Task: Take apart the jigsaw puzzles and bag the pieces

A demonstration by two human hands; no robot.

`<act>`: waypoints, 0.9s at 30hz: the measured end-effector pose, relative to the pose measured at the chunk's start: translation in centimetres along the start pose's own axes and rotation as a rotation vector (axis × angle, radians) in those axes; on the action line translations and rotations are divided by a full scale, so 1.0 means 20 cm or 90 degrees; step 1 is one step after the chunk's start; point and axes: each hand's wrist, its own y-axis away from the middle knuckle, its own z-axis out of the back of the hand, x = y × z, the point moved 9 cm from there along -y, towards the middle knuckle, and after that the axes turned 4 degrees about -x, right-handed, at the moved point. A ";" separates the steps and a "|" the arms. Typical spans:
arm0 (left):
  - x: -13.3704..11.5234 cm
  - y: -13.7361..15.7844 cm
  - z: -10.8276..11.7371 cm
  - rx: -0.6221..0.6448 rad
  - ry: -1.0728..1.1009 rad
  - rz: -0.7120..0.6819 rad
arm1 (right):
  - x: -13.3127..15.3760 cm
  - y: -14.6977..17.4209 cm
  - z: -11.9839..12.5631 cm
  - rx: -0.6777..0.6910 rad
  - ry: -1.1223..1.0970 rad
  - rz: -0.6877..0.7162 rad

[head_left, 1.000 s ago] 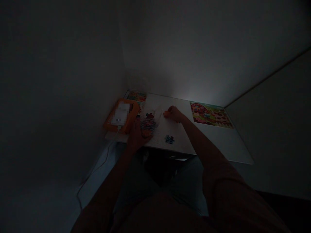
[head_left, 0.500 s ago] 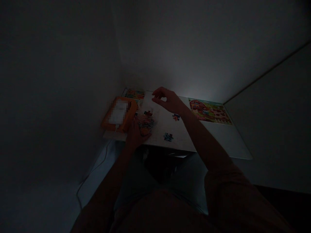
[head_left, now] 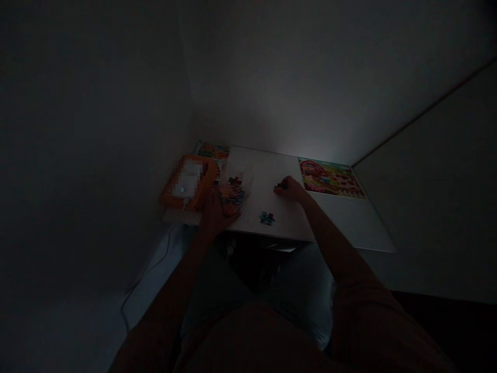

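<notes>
Puzzle piece (head_left: 280,185) lies flat under right hand (head_left: 291,189) fingertips.

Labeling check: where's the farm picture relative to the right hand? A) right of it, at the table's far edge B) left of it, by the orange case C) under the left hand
A: the farm picture lies on the table to the right of the right hand.
</notes>
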 end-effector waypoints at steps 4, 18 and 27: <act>0.00 0.00 0.00 -0.001 -0.006 0.007 | 0.22 -0.04 0.07 -0.003 -0.208 0.043; 0.02 0.01 -0.01 0.003 0.002 0.008 | 1.05 0.26 0.37 -0.115 -0.259 0.403; 0.02 0.00 -0.01 0.000 0.004 0.018 | 0.30 0.61 -0.16 0.077 -0.107 0.174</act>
